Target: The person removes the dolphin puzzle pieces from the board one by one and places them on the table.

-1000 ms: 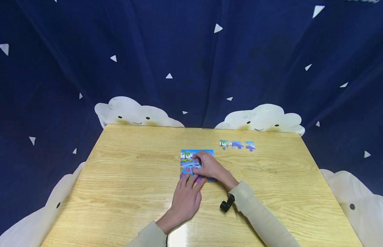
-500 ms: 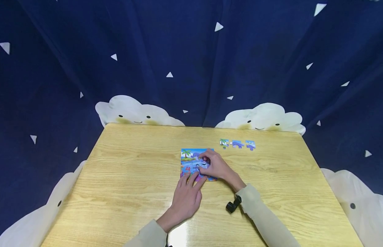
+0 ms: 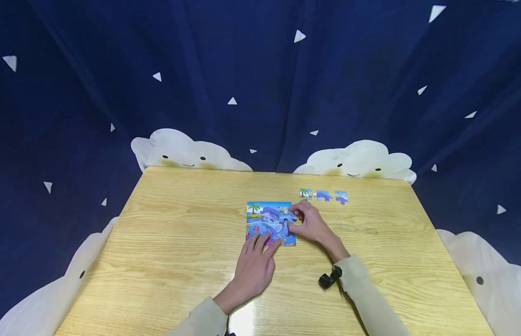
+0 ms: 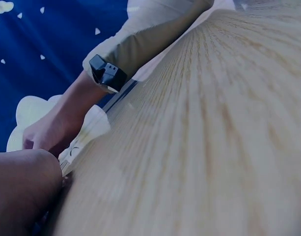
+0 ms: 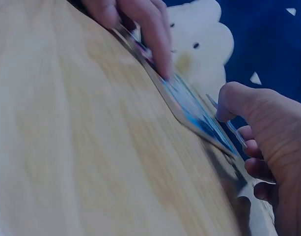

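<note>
A jigsaw puzzle (image 3: 256, 224) with a dolphin, sea and palm tree lies flat on the table. My right hand (image 3: 314, 225) pinches a puzzle piece (image 3: 288, 216) over its right side; in the right wrist view the piece's thin edge (image 5: 237, 132) stands tilted, raised off the puzzle. My left hand (image 3: 255, 268) lies at the puzzle's near edge, its fairly straight fingers resting on the picture. In the left wrist view, part of my left hand (image 4: 25, 189) fills the lower left corner and hides the puzzle.
Three loose puzzle pieces lie in a row behind the right hand: a palm piece (image 3: 305, 192), a purple piece (image 3: 323, 195) and another purple piece (image 3: 341, 197). A black wrist camera (image 3: 329, 278) hangs by the right sleeve. Beyond the wooden table (image 3: 180, 200) hangs a dark blue curtain (image 3: 260, 70).
The right hand has moved to the right across the puzzle with the pinched piece, uncovering the dolphin picture. The left hand has stayed in place.
</note>
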A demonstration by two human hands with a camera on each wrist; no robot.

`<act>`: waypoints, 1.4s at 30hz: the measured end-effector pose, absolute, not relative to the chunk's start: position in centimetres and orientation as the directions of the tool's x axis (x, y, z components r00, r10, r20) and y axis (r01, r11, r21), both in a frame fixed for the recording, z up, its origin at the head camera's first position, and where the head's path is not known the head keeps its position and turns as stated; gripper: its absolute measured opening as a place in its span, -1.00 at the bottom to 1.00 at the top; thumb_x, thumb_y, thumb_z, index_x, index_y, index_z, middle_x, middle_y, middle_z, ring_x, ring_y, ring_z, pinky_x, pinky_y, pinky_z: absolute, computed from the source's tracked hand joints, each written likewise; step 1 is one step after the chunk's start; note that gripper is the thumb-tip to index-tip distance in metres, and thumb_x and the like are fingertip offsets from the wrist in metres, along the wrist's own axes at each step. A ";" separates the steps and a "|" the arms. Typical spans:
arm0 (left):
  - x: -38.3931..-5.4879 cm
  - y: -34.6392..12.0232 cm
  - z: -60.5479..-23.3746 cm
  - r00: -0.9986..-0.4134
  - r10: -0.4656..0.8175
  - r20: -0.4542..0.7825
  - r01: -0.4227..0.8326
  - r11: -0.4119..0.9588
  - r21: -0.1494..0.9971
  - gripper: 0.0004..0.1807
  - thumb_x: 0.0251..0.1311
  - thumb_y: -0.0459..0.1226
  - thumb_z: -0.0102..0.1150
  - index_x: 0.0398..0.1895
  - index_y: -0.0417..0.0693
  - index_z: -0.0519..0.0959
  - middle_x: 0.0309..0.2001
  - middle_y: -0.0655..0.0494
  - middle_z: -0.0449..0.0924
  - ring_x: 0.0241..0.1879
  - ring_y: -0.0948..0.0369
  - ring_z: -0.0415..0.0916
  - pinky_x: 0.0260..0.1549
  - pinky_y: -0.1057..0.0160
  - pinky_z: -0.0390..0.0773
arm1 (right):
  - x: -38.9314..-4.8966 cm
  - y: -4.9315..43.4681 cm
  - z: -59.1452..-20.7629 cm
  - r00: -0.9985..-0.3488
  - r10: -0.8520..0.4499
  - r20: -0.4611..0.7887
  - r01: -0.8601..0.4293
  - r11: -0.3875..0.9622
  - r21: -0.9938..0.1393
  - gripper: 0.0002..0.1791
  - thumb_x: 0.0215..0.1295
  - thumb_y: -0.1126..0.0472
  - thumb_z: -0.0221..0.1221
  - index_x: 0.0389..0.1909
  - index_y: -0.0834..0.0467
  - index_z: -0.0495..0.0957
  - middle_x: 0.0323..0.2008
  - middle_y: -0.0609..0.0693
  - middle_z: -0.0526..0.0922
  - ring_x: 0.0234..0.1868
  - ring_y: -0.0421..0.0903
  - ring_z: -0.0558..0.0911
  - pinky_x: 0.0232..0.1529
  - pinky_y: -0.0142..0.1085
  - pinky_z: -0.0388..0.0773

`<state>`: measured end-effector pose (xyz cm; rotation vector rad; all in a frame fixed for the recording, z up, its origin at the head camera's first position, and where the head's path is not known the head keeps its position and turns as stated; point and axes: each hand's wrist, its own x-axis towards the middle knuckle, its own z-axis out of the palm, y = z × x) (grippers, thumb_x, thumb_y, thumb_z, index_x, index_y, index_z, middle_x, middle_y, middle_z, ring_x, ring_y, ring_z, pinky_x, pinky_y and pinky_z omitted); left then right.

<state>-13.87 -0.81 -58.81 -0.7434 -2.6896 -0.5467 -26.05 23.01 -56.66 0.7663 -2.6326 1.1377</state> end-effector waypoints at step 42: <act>-13.7 -0.8 -59.0 -0.824 0.419 0.382 0.540 0.785 0.304 -0.46 0.49 -0.20 -0.18 0.47 0.21 0.49 0.41 -0.05 0.40 0.42 -0.20 0.26 0.40 -0.18 0.26 | -27.4 29.1 -57.4 -0.928 -0.273 0.252 -0.371 0.674 -0.638 -0.61 0.11 0.22 0.44 -0.02 0.21 0.67 -0.26 0.04 0.47 -0.31 -0.07 0.39 -0.29 -0.28 0.35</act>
